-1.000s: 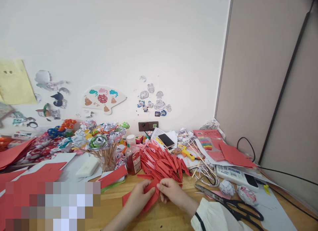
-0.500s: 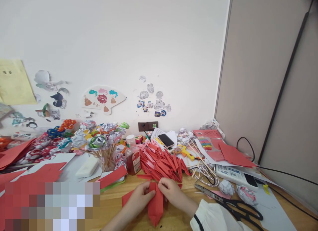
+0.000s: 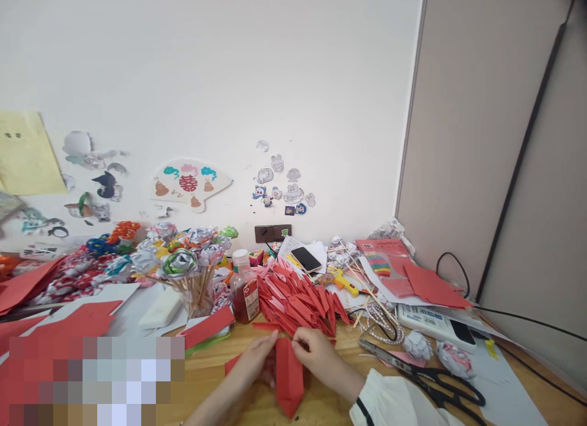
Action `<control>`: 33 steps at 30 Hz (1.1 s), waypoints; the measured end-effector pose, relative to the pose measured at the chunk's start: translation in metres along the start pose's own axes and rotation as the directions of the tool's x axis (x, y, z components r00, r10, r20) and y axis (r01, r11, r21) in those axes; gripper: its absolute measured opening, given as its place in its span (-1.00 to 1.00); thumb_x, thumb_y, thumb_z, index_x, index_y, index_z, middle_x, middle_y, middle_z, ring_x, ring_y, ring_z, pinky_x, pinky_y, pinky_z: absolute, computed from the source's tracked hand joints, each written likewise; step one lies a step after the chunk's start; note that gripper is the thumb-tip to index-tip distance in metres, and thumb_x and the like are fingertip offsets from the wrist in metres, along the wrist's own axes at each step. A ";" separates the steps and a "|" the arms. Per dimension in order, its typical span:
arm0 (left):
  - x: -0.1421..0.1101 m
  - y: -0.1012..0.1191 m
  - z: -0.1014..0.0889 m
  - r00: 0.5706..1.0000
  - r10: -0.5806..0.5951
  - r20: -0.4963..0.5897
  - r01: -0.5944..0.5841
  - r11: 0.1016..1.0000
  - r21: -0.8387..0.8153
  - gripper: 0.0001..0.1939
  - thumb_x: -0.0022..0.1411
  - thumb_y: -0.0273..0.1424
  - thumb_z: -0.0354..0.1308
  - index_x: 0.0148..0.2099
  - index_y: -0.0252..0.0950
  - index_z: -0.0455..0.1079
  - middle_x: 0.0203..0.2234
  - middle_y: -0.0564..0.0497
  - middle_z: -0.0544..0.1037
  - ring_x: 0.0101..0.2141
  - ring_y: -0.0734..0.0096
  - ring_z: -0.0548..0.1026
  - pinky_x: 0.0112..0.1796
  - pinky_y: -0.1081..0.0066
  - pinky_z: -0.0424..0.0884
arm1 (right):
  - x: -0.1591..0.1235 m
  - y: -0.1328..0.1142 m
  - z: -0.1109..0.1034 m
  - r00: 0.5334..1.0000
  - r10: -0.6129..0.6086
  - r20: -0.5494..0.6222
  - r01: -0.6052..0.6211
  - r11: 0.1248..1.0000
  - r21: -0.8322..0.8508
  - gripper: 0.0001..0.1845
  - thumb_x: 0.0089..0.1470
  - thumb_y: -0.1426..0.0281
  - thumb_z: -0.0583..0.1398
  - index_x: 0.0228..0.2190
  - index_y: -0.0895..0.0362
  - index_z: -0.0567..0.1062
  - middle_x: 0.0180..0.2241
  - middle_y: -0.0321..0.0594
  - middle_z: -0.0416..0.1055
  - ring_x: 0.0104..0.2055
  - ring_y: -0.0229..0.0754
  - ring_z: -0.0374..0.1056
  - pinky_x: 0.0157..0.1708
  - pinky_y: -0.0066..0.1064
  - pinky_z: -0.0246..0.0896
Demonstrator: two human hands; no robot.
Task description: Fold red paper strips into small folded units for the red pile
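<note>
A folded strip of red paper (image 3: 290,380) stands out between my hands, with a pointed lower end towards me. My left hand (image 3: 257,360) is closed at its left edge, the thumb pointing up and the fingers partly hidden behind the paper. At the upper right edge, my right hand (image 3: 315,355) pinches the strip between thumb and fingers. Another piece of red paper (image 3: 232,363) lies on the wooden table, partly covered by my left hand. Just beyond both hands is a heap of folded red paper pieces (image 3: 298,297).
Black-handled scissors (image 3: 440,383) lie to the right, near crumpled paper balls (image 3: 417,346) and a string of beads (image 3: 385,325). A yellow glue gun (image 3: 345,282) and a phone (image 3: 306,260) sit behind the heap. At left stand a bottle (image 3: 245,297) and a cup of sticks (image 3: 198,294).
The red strip has turned from slanting down left to pointing straight towards me. My left thumb has shifted from its face to its left edge. My right hand keeps its pinch.
</note>
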State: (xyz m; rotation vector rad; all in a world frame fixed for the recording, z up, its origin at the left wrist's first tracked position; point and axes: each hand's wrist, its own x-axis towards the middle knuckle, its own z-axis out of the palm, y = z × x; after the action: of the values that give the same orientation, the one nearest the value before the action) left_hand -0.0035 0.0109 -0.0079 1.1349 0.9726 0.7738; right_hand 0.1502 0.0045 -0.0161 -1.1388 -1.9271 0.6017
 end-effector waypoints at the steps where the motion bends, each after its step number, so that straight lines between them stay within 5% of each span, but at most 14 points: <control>1: -0.001 0.002 0.000 1.000 -0.013 0.014 0.013 0.999 -0.041 -0.55 -0.12 0.00 0.03 -0.46 -0.35 0.28 -0.68 0.03 0.43 -0.68 0.44 0.38 -0.70 0.51 0.25 | 0.000 0.001 0.000 1.000 0.000 -0.004 0.000 1.000 -0.011 -0.86 -0.11 0.51 0.01 -0.64 0.18 0.27 -0.65 -0.40 0.16 -0.58 -0.37 0.06 -0.59 -0.56 -0.15; 19: -0.010 0.010 0.004 1.000 -0.007 0.015 0.007 0.999 0.044 -0.66 -0.18 -0.15 0.19 -0.49 -0.35 0.30 -0.73 0.13 0.36 -0.70 0.57 0.32 -0.68 0.58 0.24 | -0.002 0.002 0.003 1.000 -0.029 -0.004 0.029 0.991 -0.128 -0.87 -0.10 0.50 0.03 -0.61 0.18 0.32 -0.65 -0.38 0.22 -0.59 -0.38 0.08 -0.60 -0.56 -0.16; 33: -0.012 0.010 0.004 0.998 -0.033 -0.057 0.033 0.999 -0.002 -0.66 -0.13 -0.12 0.11 -0.47 -0.33 0.29 -0.68 0.08 0.41 -0.65 0.47 0.39 -0.70 0.57 0.23 | -0.004 -0.001 0.003 0.998 -0.058 0.033 0.063 0.982 -0.176 -0.87 -0.09 0.50 0.03 -0.60 0.18 0.32 -0.62 -0.36 0.25 -0.57 -0.37 0.08 -0.58 -0.57 -0.15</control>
State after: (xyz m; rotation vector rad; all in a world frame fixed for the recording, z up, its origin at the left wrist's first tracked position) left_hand -0.0053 0.0015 0.0054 1.0985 1.0362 0.7836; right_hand 0.1478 0.0004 -0.0186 -1.1816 -2.0640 0.4227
